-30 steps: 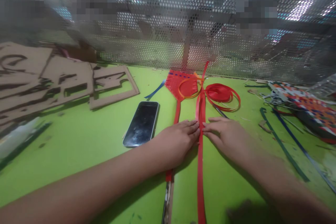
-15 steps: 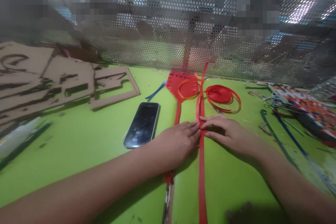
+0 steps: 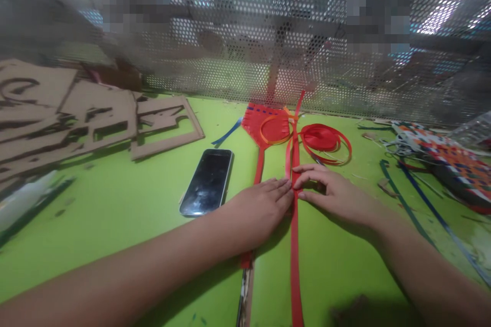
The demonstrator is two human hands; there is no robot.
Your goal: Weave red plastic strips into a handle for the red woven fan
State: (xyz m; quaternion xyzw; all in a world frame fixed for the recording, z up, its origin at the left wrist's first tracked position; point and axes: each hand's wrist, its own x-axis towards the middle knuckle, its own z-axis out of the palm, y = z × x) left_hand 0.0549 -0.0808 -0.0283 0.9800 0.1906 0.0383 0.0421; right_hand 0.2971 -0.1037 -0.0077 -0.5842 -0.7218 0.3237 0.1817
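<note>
In the lower centre of the frame, a red strip (image 3: 295, 255) is touched by the flattened left hand (image 3: 264, 210) and half-curled right hand (image 3: 332, 191); whether it is pinched cannot be told.

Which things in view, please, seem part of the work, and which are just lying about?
Likely work: long red strip, touched by left hand and right hand; red paddle-shaped piece, partly covered by left hand.
Likely lying about: phone; cardboard cut-outs; multicoloured woven piece.
</note>
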